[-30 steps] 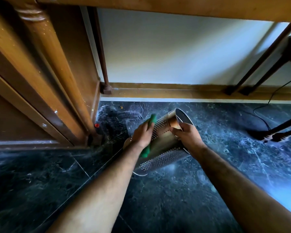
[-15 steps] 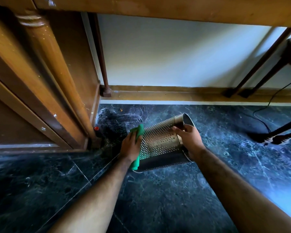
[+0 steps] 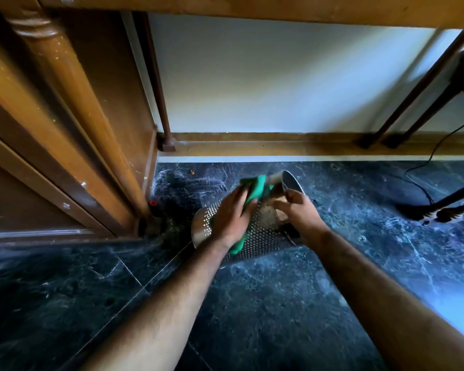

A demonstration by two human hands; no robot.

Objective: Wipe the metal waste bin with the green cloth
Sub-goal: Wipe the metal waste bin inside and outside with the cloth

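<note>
The metal waste bin [image 3: 263, 236], a perforated steel cylinder, lies tilted on its side on the dark marble floor, its open mouth [image 3: 292, 182] facing away to the right. My left hand [image 3: 229, 218] presses the green cloth [image 3: 256, 190] flat against the bin's upper side; the cloth sticks out above my fingers and below my palm. My right hand [image 3: 299, 212] grips the bin near its rim and holds it steady. The bin's bottom end shows to the left of my left hand.
A wooden cabinet [image 3: 65, 129] stands to the left, its corner close to the bin, with a small red object [image 3: 153, 202] at its foot. A wooden skirting [image 3: 279, 145] runs along the white wall behind. Dark furniture legs [image 3: 439, 207] and a black cable [image 3: 423, 188] lie to the right.
My left hand has slid the green cloth from the bin's left end up along its side toward the rim. The bin has turned slightly under my right hand.
</note>
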